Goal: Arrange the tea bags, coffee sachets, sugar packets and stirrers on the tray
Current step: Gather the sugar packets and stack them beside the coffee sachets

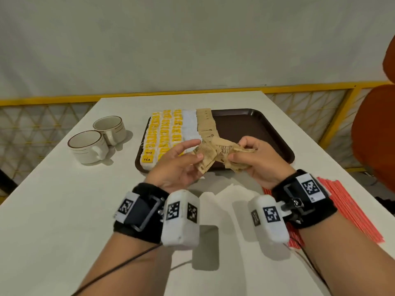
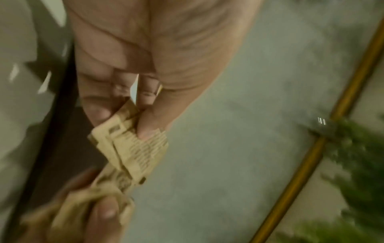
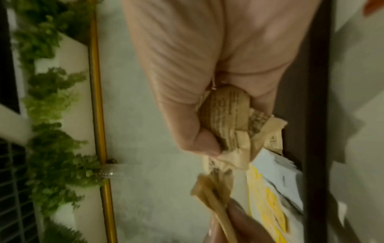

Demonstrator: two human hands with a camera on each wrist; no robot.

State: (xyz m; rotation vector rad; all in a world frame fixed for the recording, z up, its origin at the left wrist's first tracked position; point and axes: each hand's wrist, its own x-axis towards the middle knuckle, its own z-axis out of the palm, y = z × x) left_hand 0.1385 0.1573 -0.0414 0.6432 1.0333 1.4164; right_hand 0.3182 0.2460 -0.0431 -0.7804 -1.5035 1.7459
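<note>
A dark brown tray lies on the white table. Its left part holds rows of yellow tea bags, a column of white packets and a column of brown sugar packets. Above the tray's near edge both hands hold a loose bunch of brown sugar packets. My left hand pinches some of them between thumb and fingers. My right hand grips a crumpled wad of them. Red stirrers lie on the table under my right wrist.
Two cream cups with brown rims stand on the table left of the tray. An orange chair is at the right. A yellow railing runs behind the table's far edge. The tray's right half shows bare.
</note>
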